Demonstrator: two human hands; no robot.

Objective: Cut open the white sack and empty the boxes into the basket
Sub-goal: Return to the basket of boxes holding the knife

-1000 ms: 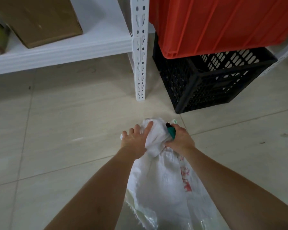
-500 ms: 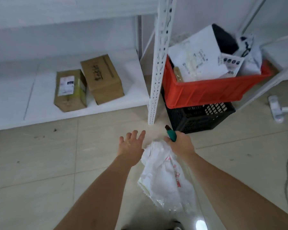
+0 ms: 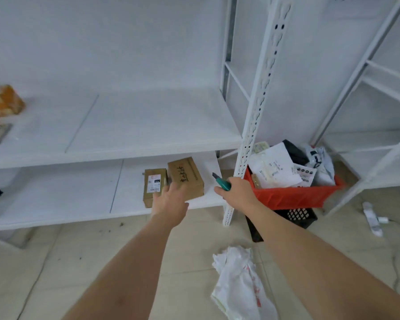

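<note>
Two hands raised toward white shelving, left hand (image 3: 170, 199) spread open, teal cutter (image 3: 222, 182) gripped by right hand (image 3: 237, 192), white sack (image 3: 239, 280) left crumpled on floor.

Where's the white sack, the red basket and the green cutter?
white sack (image 3: 238, 287): head view, on its crumpled middle.
red basket (image 3: 293, 197): head view, on its front wall.
green cutter (image 3: 224, 183): head view, on its handle above the right hand.

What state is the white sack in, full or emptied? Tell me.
Emptied, by the look of it. The white sack lies flat and crumpled on the floor, held by neither hand, with no bulge of boxes. Its inside is not visible.
</note>
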